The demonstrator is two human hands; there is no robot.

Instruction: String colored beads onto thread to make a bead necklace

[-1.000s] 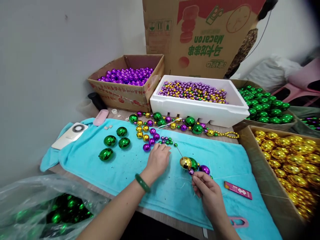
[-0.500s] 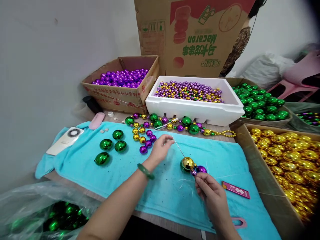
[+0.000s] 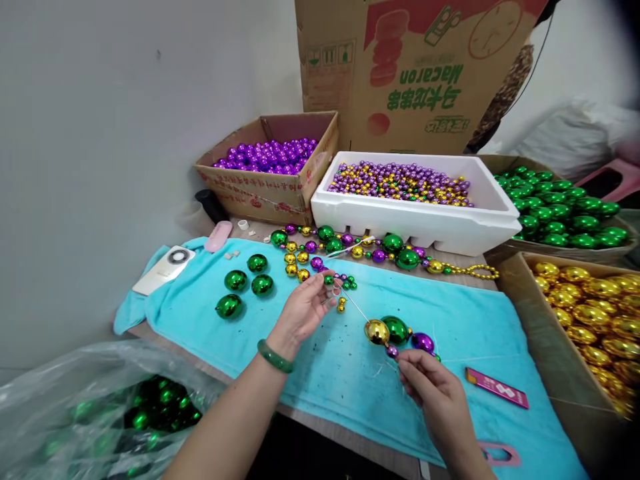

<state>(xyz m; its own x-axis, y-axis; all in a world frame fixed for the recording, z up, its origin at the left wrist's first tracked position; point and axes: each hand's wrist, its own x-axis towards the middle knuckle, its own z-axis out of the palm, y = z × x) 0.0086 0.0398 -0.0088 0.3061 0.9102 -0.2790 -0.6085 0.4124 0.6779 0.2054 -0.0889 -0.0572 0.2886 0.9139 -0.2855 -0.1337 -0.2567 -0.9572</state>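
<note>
My left hand [image 3: 306,308] pinches a thin white string [image 3: 356,308] that runs taut to a gold bead [image 3: 377,331]. A small green bead [image 3: 329,280] shows at its fingertips; whether it is gripped or lies behind them, I cannot tell. With thumb and forefinger, my right hand [image 3: 436,387] grips the bead strand beside a small purple bead [image 3: 392,351]. Close by are a large green bead [image 3: 395,330] and a purple bead [image 3: 423,343]. Loose small green beads [image 3: 350,283] and gold beads [image 3: 341,305] lie right of my left hand.
Large green beads [image 3: 236,280] and a finished-looking bead strand [image 3: 407,259] lie on the blue towel [image 3: 300,363] and table. Behind are a purple-bead carton [image 3: 260,193] and white foam box [image 3: 415,223]. A gold-bead carton [image 3: 545,347] stands right, a pink packet [image 3: 497,387] nearer.
The view has shifted, so the scene sits further right. My left hand has moved left and nearer relative to the towel, uncovering small beads. The gold bead now hangs beside the large green one.
</note>
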